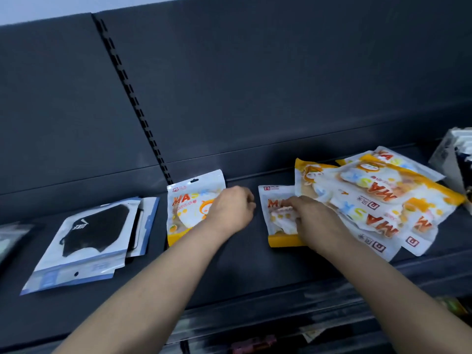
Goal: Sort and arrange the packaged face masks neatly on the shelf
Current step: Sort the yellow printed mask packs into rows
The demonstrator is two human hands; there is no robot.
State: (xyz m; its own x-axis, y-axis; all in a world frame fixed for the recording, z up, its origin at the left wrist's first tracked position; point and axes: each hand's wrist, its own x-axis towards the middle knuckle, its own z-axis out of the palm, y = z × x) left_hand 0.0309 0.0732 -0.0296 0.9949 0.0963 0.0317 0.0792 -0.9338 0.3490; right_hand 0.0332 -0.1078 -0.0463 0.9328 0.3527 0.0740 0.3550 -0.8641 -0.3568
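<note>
The orange packs are being pulled one at a time out of the loose heap [378, 198], which lies overlapped and askew just right of the right hand [310, 215]. That hand's fingers [290, 203] are curled down onto a single orange mask packet [277, 227], pinching its crinkled film. It lies on the dark shelf [242, 254], its right edge tucked under the heap.

The left hand [231, 209] rests at the right edge of another orange packet [187, 210]. Its fingers are curled, but whether they actually grip it cannot be told.

Further left of those fingers lie black mask packets [89, 236] in clear pouches with blue edging.

Next, probably, the pinched packet must slide free and be squared beside its twin. The glossy, slippery film is soft and pillowy over the mask, so it may drag its neighbours along.
</note>
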